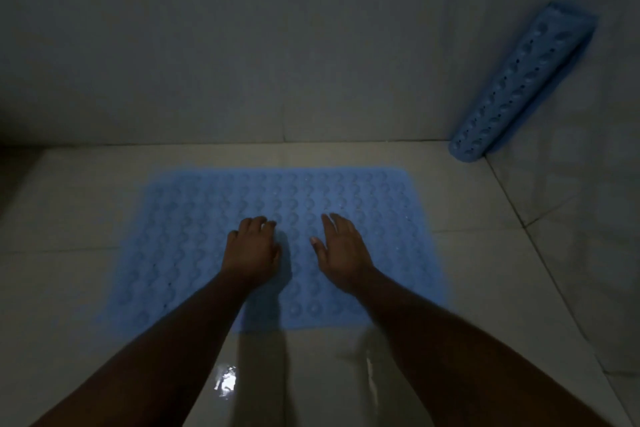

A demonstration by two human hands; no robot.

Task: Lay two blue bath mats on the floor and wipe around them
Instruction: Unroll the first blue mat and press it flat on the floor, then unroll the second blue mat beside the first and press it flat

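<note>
Two empty hands, left hand (252, 250) and right hand (341, 251), rest slack-fingered on the blue mat (194, 218), its length running left-to-right.

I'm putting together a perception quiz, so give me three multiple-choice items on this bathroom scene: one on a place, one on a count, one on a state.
1. Where is the rolled mat?
A) lying in the middle of the room
B) propped upright in the far right corner
C) hanging on a hook

2. How many blue mats are in view?
A) one
B) two
C) three

3. What state is the near mat in, under the left hand and right hand?
A) folded in half
B) rolled up
C) spread flat on the floor

Answers:
1 B, it leans at a slant where the walls meet.
2 B, the rolled mat and the near mat are the only blue mats.
3 C, its whole bumpy surface lies open on the tiles, with both hands resting on top.
</note>
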